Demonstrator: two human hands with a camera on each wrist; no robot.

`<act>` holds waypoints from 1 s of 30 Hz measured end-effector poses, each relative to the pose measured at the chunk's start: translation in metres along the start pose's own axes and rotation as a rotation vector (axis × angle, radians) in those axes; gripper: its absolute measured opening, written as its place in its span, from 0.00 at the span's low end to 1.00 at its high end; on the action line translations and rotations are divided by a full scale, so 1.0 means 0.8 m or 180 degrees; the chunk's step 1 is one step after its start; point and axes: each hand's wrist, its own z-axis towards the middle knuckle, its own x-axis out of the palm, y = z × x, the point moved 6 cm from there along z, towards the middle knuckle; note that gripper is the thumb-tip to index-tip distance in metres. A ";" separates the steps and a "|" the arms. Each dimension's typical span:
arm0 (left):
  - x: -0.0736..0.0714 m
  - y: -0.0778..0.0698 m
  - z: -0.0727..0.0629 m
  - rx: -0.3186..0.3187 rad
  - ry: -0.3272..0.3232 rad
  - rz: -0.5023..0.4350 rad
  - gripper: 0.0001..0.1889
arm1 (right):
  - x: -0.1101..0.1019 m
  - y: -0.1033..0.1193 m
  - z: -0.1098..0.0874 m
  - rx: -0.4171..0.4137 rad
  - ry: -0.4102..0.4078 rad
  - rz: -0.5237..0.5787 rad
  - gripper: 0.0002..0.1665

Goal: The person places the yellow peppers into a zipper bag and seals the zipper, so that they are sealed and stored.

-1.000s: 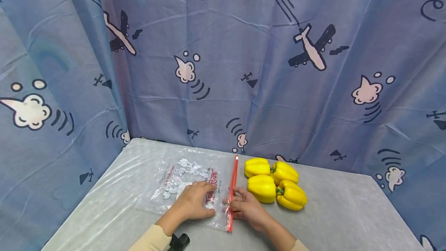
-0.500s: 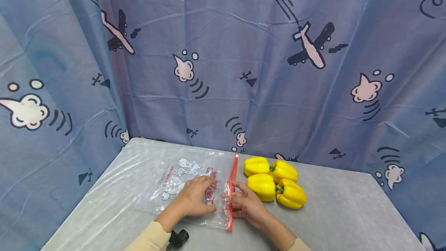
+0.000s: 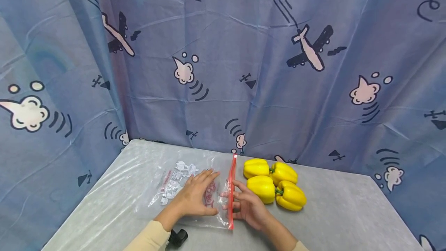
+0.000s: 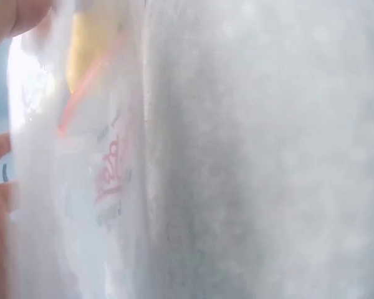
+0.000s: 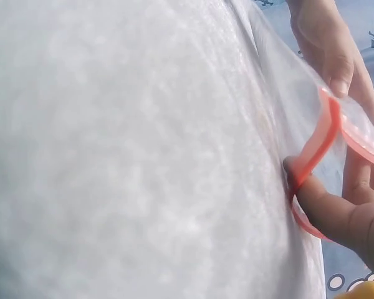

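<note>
Clear bag (image 3: 222, 165), print (image 3: 210, 197) part-hidden under outspread left grip (image 3: 194, 195), right grip (image 3: 249, 205) loose, fingertips (image 3: 225, 195) behind plastic

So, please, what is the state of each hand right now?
Left hand: open, spread over the clear plastic bag.
Right hand: open, touching the bag's red zip strip.

Now stretches the left hand (image 3: 196, 194) farther up across the bag (image 3: 216, 162) than before, hides more of the red print (image 3: 209, 198), and spreads the right hand (image 3: 249, 207) slightly wider at the red rim (image 3: 231, 175).
</note>
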 end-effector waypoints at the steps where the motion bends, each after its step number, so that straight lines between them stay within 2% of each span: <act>1: -0.001 0.000 0.000 0.0009 -0.0023 0.0014 0.55 | 0.001 0.001 -0.001 -0.0016 0.0036 0.0011 0.36; 11: -0.006 -0.004 0.001 0.0217 -0.0252 0.0110 0.48 | 0.003 0.006 -0.006 -0.0135 0.0206 0.0072 0.30; 22: -0.009 -0.004 0.001 0.0204 -0.0274 0.0233 0.39 | 0.000 0.005 -0.007 -0.0169 0.0178 -0.0008 0.28; 30: -0.009 -0.002 0.001 0.0190 -0.0281 0.0082 0.34 | -0.004 0.006 -0.007 -0.0177 0.0082 -0.0094 0.25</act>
